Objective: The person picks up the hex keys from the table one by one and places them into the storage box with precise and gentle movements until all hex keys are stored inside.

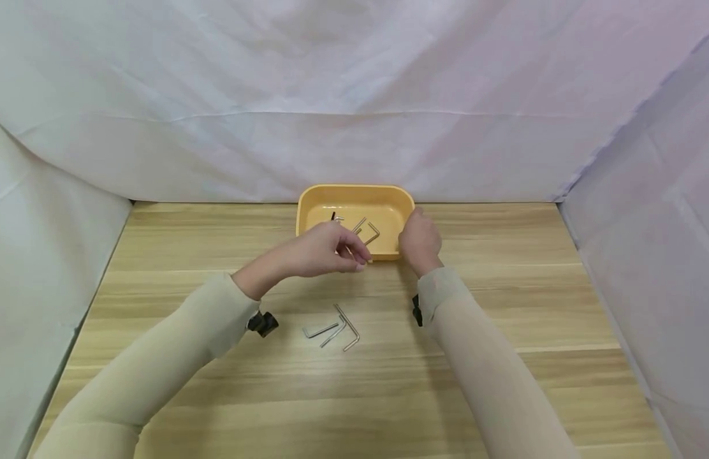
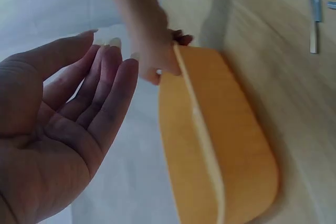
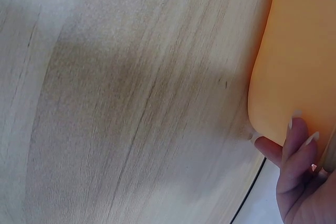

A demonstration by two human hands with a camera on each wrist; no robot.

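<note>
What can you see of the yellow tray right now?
The tray is a shallow, rounded-corner rectangle in yellow-orange, plastic by its look, resting flat on the wooden table near the back drape. Several L-shaped hex keys lie inside. The right hand grips its right rim, fingers over the edge. The left hand hovers open over its front edge, not visibly touching.

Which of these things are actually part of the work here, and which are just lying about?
In use: yellow tray, hex keys in the tray, hex keys on the table, left hand, right hand.
Lying about: wooden table, white cloth backdrop.
</note>
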